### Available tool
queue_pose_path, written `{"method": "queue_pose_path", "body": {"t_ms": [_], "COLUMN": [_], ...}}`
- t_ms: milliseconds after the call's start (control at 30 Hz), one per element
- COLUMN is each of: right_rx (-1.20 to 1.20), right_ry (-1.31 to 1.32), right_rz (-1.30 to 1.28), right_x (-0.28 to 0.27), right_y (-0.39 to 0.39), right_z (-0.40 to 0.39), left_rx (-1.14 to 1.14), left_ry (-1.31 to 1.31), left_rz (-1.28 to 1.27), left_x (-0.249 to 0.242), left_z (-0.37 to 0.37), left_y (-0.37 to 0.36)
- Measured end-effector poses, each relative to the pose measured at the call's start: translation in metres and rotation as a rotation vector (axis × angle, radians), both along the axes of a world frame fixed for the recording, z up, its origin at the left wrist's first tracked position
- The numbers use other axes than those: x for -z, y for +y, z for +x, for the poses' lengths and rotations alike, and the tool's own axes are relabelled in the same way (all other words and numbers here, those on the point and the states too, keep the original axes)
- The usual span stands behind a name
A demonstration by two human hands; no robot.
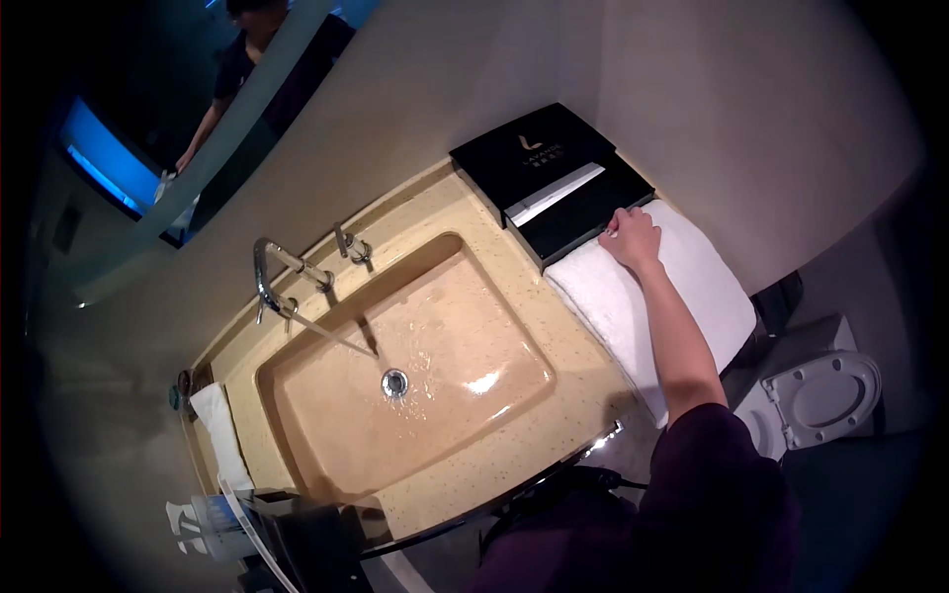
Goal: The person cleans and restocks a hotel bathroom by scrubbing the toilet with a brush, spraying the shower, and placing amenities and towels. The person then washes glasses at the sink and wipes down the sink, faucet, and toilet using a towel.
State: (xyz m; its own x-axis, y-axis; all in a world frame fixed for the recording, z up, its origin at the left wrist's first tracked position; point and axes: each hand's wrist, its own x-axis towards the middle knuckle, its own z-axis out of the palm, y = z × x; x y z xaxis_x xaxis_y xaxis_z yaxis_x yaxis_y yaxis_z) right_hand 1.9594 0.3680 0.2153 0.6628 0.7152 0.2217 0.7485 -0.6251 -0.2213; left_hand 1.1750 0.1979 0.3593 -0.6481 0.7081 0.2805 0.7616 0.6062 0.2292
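My right hand point(634, 239) reaches out over a folded white towel point(692, 287) on the right end of the counter. Its fingers are curled in at the towel's upper edge, close against a black box point(539, 148) with a gold logo. A bit of white shows at the fingertips, seemingly the towel's edge; the fingers' undersides are hidden. My left hand is out of view. Left of the towel, water runs from a chrome faucet point(265, 272) into a beige sink point(465, 395), towards its round drain point(394, 383).
A chrome handle point(353, 245) stands behind the sink. A rolled white cloth point(219, 435) lies at the counter's left end, above pump bottles point(208, 524). A toilet point(820, 395) with its lid up is at right. The mirror point(237, 109) reflects a person.
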Motion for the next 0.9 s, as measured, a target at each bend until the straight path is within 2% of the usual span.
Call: {"method": "queue_pose_path", "body": {"t_ms": [67,100,200,233,333,400,433,467,500,533,600,633,667,700,733,800,833,867,900], "right_rx": [-0.009,-0.015,-0.072,-0.091,-0.082,-0.125,-0.109,-0.101,-0.163,-0.14,-0.209,-0.198,-0.358,-0.51,-0.818,-1.186,-1.408,-1.534,-1.509], "right_ry": [0.038,0.058,-0.013,-0.037,-0.143,-0.108,-0.04,0.027,0.016,-0.013,0.086,0.355,0.497,0.756,1.007,1.054,0.83,0.762,0.608], "right_rz": [-0.042,-0.063,0.018,0.065,0.172,0.174,0.314,0.377,0.584,0.625,0.77,0.84,0.801,0.745,0.432,0.145,0.091,0.152,0.138], "right_x": [-0.001,-0.001,0.012,0.017,0.019,0.03,0.034,0.035,0.029,0.005,-0.005,-0.012,-0.017,-0.03,-0.043,-0.064,-0.078,-0.076,-0.072], "right_y": [-0.009,-0.013,-0.018,-0.018,-0.015,-0.017,-0.017,-0.016,-0.016,-0.017,-0.017,-0.011,-0.01,-0.007,0.01,0.035,0.055,0.08,0.109], "right_z": [-0.002,-0.002,0.0,0.001,-0.003,0.007,0.007,0.007,-0.005,-0.032,-0.067,-0.1,-0.132,-0.179,-0.266,-0.361,-0.402,-0.437,-0.464], "left_rx": [0.014,0.049,-0.047,-0.1,0.068,-0.067,-0.051,-0.087,-0.145,-0.142,-0.141,-0.103,-0.129,-0.11,-0.094,-0.026,-0.007,0.019,0.029], "left_ry": [0.082,0.071,0.165,0.042,0.129,0.096,0.091,0.152,0.088,0.044,0.073,0.015,-0.008,-0.023,0.009,0.081,0.072,0.066,0.059], "left_rz": [-0.065,0.003,-0.147,-0.247,-0.066,-0.015,-0.075,-0.059,-0.072,-0.079,-0.083,-0.088,-0.11,-0.06,-0.067,-0.032,-0.009,0.017,0.017], "left_x": [0.008,0.013,0.033,0.041,0.112,0.096,0.091,0.095,0.082,0.076,0.084,0.074,0.07,0.069,0.068,0.069,0.069,0.069,0.069], "left_z": [0.007,0.016,0.022,0.001,-0.107,-0.047,-0.035,-0.038,-0.024,-0.013,-0.034,-0.023,-0.017,-0.015,-0.021,-0.023,-0.023,-0.023,-0.026], "left_y": [0.027,0.036,0.061,0.068,0.093,0.103,0.11,0.119,0.129,0.133,0.138,0.138,0.14,0.14,0.135,0.134,0.132,0.131,0.131]}}
